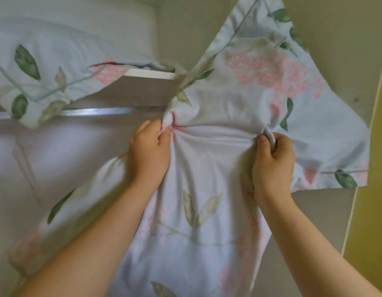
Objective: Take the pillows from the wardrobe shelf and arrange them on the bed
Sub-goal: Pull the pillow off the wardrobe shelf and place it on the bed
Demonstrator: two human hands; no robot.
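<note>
While the left hand (150, 146) and right hand (272, 156) clench only bunched cover of the pale floral fabric pillow (218, 168), it may slip or snag the white wardrobe shelf's (151, 74) front edge, dragging down the second floral pillow (46, 67).

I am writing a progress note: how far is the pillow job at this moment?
Early stage. Done: nothing visibly finished; the bed is not in view. In hand: the left hand and right hand both grip bunched fabric of one floral pillow, held off the wardrobe shelf. Left: a second floral pillow lies on the shelf, and both need arranging on the bed.
</note>
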